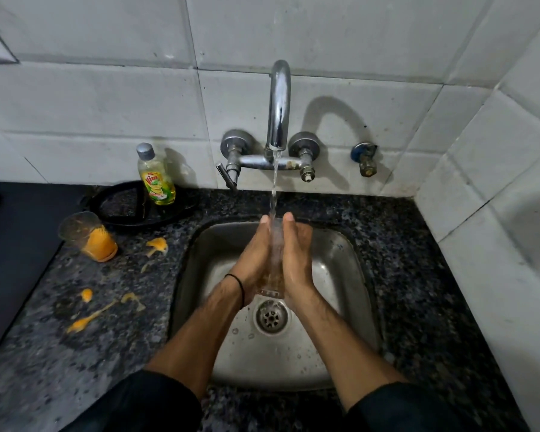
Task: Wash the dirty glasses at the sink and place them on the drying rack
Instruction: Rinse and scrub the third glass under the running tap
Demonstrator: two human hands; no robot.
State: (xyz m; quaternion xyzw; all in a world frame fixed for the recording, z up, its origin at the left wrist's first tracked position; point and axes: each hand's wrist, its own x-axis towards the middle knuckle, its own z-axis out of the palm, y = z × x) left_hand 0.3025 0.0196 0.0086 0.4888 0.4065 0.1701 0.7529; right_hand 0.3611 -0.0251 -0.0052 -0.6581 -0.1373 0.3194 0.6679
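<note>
A clear glass (274, 275) stands upright over the steel sink (340, 275), its base toward me, with a little brownish residue near the bottom. My left hand (254, 257) and my right hand (296, 257) press flat against its two sides, fingers straight and pointing at the wall. Water from the chrome tap (279, 104) runs down onto the glass between my palms. A second glass (88, 236), smeared with orange residue, sits tilted on the counter at the left.
A dish soap bottle (156, 179) stands on a black ring stand (122, 213) behind the dirty glass. Orange spills (158, 244) dot the dark granite counter (418, 275). The drain (271, 316) lies below my wrists. Tiled walls close off the back and right.
</note>
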